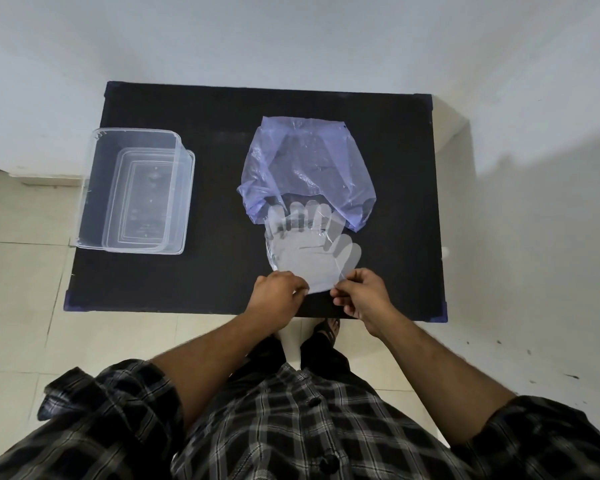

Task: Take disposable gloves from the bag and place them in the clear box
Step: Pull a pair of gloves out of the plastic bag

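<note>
1. I see a black rectangular surface (201,278) below me, set on a pale tiled floor (18,278) against a white wall (291,36).
2. A crumpled translucent purple plastic bag (305,161) lies on the middle of the surface, toward its far side, its open mouth facing me.
3. A flat stack of thin clear disposable gloves (305,252) lies on the surface, just on my side of the bag. The fingertips of the stack reach into or under the bag's mouth; the cuff end points at me.
4. My left hand (278,294) is curled with its fingertips pinched on the left corner of the cuff edge.
5. My right hand (359,292) is pinched the same way on the right corner of the cuff, thumb and forefinger closed on the thin film, other fingers folded under.
6. Both hands sit near the front edge of the surface, close together, the cuff stretched between them.
7. I cannot tell how many gloves are in the pinch, one layer or several.
8. The clear rectangular plastic box (94,188) stands at the left end of the surface, well apart from the gloves and bag, its left side overhanging the edge. I see no gloves in it.
9. My rolled-up dark checked shirt sleeves (118,420) frame the bottom of the view, and a sandalled foot (328,329) shows on the floor under the front edge.
</note>
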